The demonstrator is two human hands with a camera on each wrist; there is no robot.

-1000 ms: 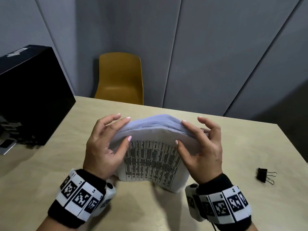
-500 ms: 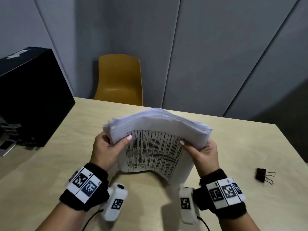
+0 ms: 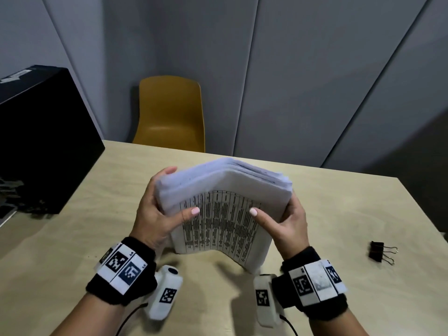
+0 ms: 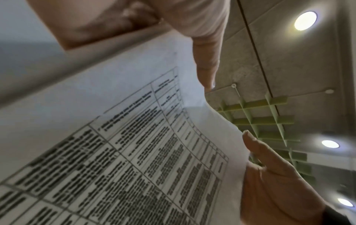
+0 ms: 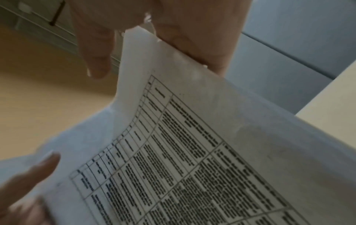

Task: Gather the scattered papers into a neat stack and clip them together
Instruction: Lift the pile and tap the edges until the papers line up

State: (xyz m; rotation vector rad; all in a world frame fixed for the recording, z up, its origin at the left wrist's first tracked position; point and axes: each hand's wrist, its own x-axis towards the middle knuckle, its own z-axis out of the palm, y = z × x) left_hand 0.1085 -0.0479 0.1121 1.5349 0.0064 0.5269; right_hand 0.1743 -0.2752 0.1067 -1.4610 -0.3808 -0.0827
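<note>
A thick stack of white papers (image 3: pixel 223 209) with a printed table on its near sheet stands on its lower edge on the light wooden table (image 3: pixel 72 238), bowed toward me. My left hand (image 3: pixel 155 214) grips its left side, thumb on the printed face and fingers behind. My right hand (image 3: pixel 288 221) grips the right side the same way. The wrist views show the printed sheet (image 4: pixel 134 152) (image 5: pixel 192 159) up close between thumb and fingers. A black binder clip (image 3: pixel 379 251) lies on the table to the right, apart from both hands.
A black box (image 3: pixel 36 141) stands at the table's left edge. A yellow chair (image 3: pixel 169 112) sits behind the far edge, against grey wall panels. Cables run from the wrist cameras toward me.
The stack was lifted off the table half a second ago and is now back down on its lower edge. Both hands shifted from on top of the papers to their sides.
</note>
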